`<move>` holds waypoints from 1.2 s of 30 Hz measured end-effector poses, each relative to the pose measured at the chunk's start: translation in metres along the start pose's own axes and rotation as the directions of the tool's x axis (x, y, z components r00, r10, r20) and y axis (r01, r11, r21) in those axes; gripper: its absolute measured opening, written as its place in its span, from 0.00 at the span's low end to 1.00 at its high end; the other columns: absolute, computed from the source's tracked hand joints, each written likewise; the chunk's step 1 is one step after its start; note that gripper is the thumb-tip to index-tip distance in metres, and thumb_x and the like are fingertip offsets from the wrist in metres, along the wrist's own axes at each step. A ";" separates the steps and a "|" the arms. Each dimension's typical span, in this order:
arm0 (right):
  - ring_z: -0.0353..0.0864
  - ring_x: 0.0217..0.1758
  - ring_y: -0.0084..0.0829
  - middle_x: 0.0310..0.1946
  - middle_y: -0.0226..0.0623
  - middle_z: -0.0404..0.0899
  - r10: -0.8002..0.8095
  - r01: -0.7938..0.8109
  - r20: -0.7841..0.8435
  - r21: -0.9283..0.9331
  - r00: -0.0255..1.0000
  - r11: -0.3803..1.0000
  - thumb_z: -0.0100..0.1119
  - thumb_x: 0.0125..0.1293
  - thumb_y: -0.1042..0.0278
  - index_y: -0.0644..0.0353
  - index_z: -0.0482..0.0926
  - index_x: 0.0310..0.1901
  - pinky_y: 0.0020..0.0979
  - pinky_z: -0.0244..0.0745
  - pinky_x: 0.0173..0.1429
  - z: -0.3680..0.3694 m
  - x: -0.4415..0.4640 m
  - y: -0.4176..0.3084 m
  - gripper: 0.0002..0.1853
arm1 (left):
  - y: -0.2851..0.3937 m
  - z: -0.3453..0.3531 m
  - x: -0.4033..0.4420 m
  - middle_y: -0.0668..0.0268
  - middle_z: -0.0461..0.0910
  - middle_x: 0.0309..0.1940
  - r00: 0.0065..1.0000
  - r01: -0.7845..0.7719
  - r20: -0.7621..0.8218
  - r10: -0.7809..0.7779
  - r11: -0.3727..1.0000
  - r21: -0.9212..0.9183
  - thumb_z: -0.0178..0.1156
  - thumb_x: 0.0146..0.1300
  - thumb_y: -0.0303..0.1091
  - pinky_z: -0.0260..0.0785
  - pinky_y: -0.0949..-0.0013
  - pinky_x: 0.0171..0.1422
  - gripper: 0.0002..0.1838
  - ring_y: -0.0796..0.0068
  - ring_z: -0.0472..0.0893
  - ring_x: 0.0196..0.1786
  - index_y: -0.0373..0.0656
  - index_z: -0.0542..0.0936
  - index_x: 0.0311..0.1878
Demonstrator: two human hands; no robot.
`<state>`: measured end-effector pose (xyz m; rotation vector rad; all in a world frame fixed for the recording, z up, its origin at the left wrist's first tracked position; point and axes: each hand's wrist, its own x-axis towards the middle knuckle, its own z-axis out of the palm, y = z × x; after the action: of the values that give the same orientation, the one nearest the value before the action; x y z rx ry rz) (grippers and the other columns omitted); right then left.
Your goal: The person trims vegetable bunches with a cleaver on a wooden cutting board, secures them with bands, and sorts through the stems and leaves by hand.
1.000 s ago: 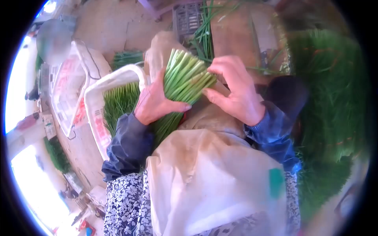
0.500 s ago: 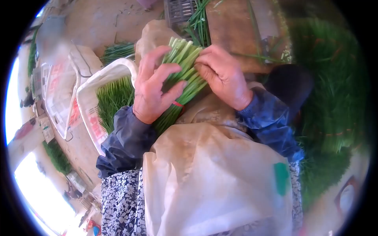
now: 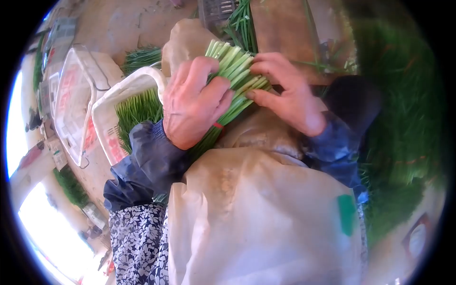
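Observation:
A bundle of green chive-like stalks (image 3: pixel 240 76) lies slantwise over my lap, its pale cut ends pointing up and away from me. A red band (image 3: pixel 218 126) circles it lower down. Wrapped over the bundle from the left is my left hand (image 3: pixel 194 102), fingers curled round the stalks. At the right side near the cut ends, my right hand (image 3: pixel 287 92) pinches stalks between thumb and fingers. The bundle's lower part is hidden behind my left hand and sleeve.
On the left stands a white basket (image 3: pixel 102 111) with upright greens (image 3: pixel 137 111), beside another white basket (image 3: pixel 71 104). Loose stalks (image 3: pixel 241 26) lie by a dark crate (image 3: pixel 216 14) and a brown board (image 3: pixel 285 33) ahead. A large pile of banded greens (image 3: pixel 403 109) fills the right.
My left fingers, more spread before, have closed over the bundle. My right hand has shifted right and slightly down, and the cut ends have moved slightly up and right.

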<state>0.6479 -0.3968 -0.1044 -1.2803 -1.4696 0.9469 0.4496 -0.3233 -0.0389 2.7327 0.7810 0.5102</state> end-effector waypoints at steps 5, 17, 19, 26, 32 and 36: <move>0.72 0.60 0.36 0.58 0.40 0.71 0.083 -0.082 0.007 0.227 0.997 0.970 0.72 0.53 0.76 0.61 0.78 0.44 0.32 0.67 0.63 0.011 0.000 0.009 0.16 | 0.006 0.003 0.006 0.63 0.73 0.33 0.999 -0.031 0.033 0.028 0.993 0.116 0.70 0.47 0.23 0.71 0.59 0.38 0.10 0.59 0.77 0.36 0.41 0.79 0.33; 0.73 0.59 0.42 0.52 0.45 0.73 0.008 0.006 -0.112 0.127 0.994 0.992 0.65 0.54 0.82 0.63 0.78 0.39 0.34 0.66 0.62 0.021 0.003 0.008 0.11 | 0.004 0.013 0.028 0.60 0.71 0.32 0.993 -0.088 0.088 0.074 0.983 0.159 0.64 0.48 0.20 0.70 0.59 0.35 0.07 0.57 0.77 0.34 0.39 0.76 0.29; 0.73 0.58 0.42 0.51 0.46 0.73 0.007 0.007 -0.122 0.118 0.993 0.993 0.65 0.54 0.83 0.64 0.77 0.38 0.34 0.67 0.61 0.021 0.003 0.008 0.10 | 0.003 0.015 0.033 0.60 0.70 0.32 0.991 -0.127 0.065 0.118 0.977 0.173 0.64 0.48 0.20 0.70 0.59 0.34 0.07 0.57 0.76 0.33 0.39 0.75 0.29; 0.82 0.27 0.26 0.26 0.36 0.80 0.574 -0.381 -0.213 0.563 0.791 0.733 0.54 0.70 0.68 0.63 0.79 0.40 0.28 0.76 0.34 -0.005 0.027 0.052 0.08 | 0.003 0.027 0.036 0.59 0.70 0.31 0.996 -0.063 0.073 0.052 0.986 0.153 0.63 0.48 0.19 0.70 0.59 0.35 0.07 0.56 0.77 0.32 0.38 0.75 0.29; 0.84 0.32 0.30 0.27 0.38 0.82 0.352 -0.410 -0.267 -0.203 0.897 0.889 0.61 0.66 0.63 0.63 0.79 0.41 0.31 0.76 0.38 -0.044 0.008 0.057 0.11 | 0.006 0.016 0.042 0.60 0.73 0.32 0.999 -0.028 0.017 0.027 0.997 0.069 0.63 0.49 0.18 0.70 0.60 0.35 0.08 0.56 0.77 0.33 0.39 0.75 0.30; 0.81 0.39 0.34 0.35 0.39 0.81 0.361 -0.335 -0.120 0.193 0.925 0.922 0.70 0.57 0.67 0.61 0.77 0.43 0.34 0.76 0.42 -0.016 0.002 0.013 0.15 | 0.006 0.013 0.041 0.61 0.71 0.32 1.000 -0.010 0.028 0.007 0.995 0.094 0.65 0.49 0.23 0.71 0.60 0.34 0.08 0.57 0.77 0.33 0.41 0.74 0.28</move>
<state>0.6670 -0.3930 -0.1117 -1.4808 -1.0356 1.1503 0.4901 -0.3072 -0.0380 2.8244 0.8067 0.4473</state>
